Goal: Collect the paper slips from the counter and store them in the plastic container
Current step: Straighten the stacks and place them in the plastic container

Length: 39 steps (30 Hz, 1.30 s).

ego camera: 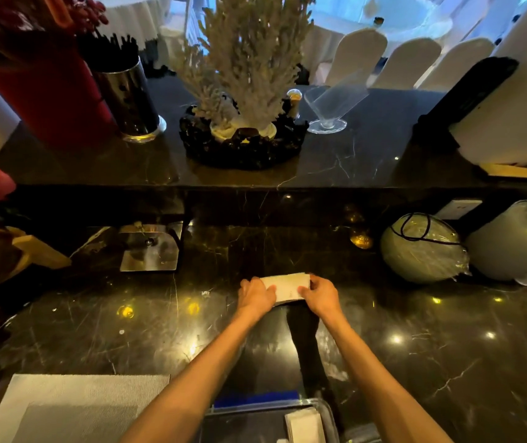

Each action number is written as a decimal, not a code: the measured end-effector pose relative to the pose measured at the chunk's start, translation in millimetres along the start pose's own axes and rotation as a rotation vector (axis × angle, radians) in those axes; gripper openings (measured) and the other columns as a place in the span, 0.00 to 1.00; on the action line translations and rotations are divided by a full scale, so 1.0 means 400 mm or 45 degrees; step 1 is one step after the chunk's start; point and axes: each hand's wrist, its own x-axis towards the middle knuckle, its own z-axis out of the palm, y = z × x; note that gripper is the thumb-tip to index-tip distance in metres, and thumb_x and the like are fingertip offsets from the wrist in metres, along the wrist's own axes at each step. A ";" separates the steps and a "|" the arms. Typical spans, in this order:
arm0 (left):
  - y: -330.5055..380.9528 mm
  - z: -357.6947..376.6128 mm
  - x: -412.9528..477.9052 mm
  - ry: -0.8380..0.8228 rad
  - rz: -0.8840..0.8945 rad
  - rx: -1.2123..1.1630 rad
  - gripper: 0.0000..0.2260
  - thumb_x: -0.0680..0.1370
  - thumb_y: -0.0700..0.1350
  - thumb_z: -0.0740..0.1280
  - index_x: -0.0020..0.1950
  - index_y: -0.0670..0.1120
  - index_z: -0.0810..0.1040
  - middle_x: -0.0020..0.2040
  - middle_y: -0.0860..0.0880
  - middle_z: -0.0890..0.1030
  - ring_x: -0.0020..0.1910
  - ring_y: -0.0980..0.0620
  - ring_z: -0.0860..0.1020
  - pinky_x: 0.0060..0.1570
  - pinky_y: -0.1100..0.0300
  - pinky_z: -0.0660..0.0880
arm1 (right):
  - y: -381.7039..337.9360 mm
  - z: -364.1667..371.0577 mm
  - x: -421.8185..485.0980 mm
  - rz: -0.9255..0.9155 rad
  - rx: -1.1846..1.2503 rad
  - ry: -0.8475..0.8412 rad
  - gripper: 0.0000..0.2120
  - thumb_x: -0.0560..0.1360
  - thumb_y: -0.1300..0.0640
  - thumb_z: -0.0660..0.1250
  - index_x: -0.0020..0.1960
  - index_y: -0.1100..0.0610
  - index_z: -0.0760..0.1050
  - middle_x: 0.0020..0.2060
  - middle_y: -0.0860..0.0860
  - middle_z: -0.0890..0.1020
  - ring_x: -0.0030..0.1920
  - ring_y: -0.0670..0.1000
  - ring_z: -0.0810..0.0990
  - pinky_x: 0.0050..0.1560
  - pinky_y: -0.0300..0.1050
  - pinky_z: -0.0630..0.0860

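Note:
A stack of white paper slips [289, 284] sits on the dark marble counter [415, 346], held at both ends. My left hand [255, 297] grips its left end and my right hand [321, 295] grips its right end. The clear plastic container [327, 414] lies at the bottom edge of the view between my forearms, with a blue strip along its far side. White slips [305, 425] lie inside it at the right.
A steel holder [152, 247] stands to the left of the slips. Plastic-wrapped bundles [423, 251] sit at the right. A grey mat [64, 407] lies at the bottom left. The raised ledge behind carries a coral ornament [243, 91], a metal cylinder [128, 97] and a glass [329, 107].

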 end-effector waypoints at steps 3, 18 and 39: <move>0.006 0.017 0.021 0.001 -0.036 0.113 0.26 0.80 0.53 0.60 0.72 0.38 0.64 0.70 0.36 0.67 0.69 0.36 0.69 0.66 0.48 0.68 | 0.015 0.003 0.038 0.010 -0.059 -0.035 0.21 0.77 0.60 0.67 0.70 0.60 0.74 0.64 0.59 0.79 0.68 0.59 0.75 0.69 0.53 0.71; 0.002 -0.001 0.047 -0.046 -0.279 -0.459 0.25 0.72 0.45 0.76 0.63 0.39 0.69 0.62 0.40 0.77 0.56 0.40 0.81 0.36 0.56 0.81 | 0.047 0.003 0.069 0.159 0.346 -0.158 0.24 0.75 0.65 0.68 0.71 0.62 0.71 0.61 0.59 0.81 0.61 0.58 0.80 0.65 0.53 0.76; -0.042 0.045 0.005 0.175 0.489 -0.384 0.29 0.78 0.36 0.65 0.77 0.49 0.61 0.72 0.43 0.71 0.71 0.46 0.70 0.69 0.53 0.68 | 0.080 0.110 0.012 -0.446 0.158 0.234 0.33 0.79 0.69 0.60 0.78 0.44 0.58 0.73 0.51 0.70 0.70 0.42 0.67 0.72 0.41 0.68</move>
